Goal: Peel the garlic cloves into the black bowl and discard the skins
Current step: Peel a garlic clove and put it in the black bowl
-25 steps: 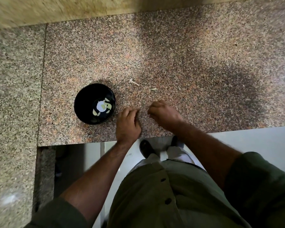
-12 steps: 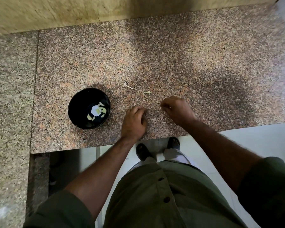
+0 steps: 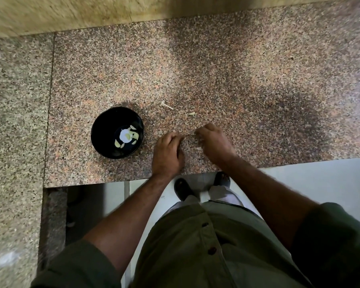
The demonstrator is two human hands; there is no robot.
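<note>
Fingers [image 3: 176,138] of the left hand [image 3: 167,155] are bent down and in, and the tips come close to the tips of the right hand [image 3: 213,145]. Both hands sit low over the stone counter [image 3: 258,100], near its front edge. Something small may be pinched between the two sets of tips, but it is too tiny and hidden, so I cannot tell what either hand holds. The right hand's fingers curl under too. A little pale scrap [image 3: 199,149] lies on the stone under the right hand, at about 6 o'clock from its fingertips.

At 9 o'clock from the left hand, near it but not touching, stands the black bowl [image 3: 104,129]. Peeled garlic cloves [image 3: 131,135] lie in the bottom of it, pale yellow, next to a white shiny spot.

Farther back, at 12 o'clock from the hands, two bits rest on the counter. One is a small pale piece [image 3: 191,114] just past the right fingertips. The other is a thin white stem [image 3: 166,105] a bit more to 11 o'clock.

At the far back runs a tan wall [image 3: 92,13].
</note>
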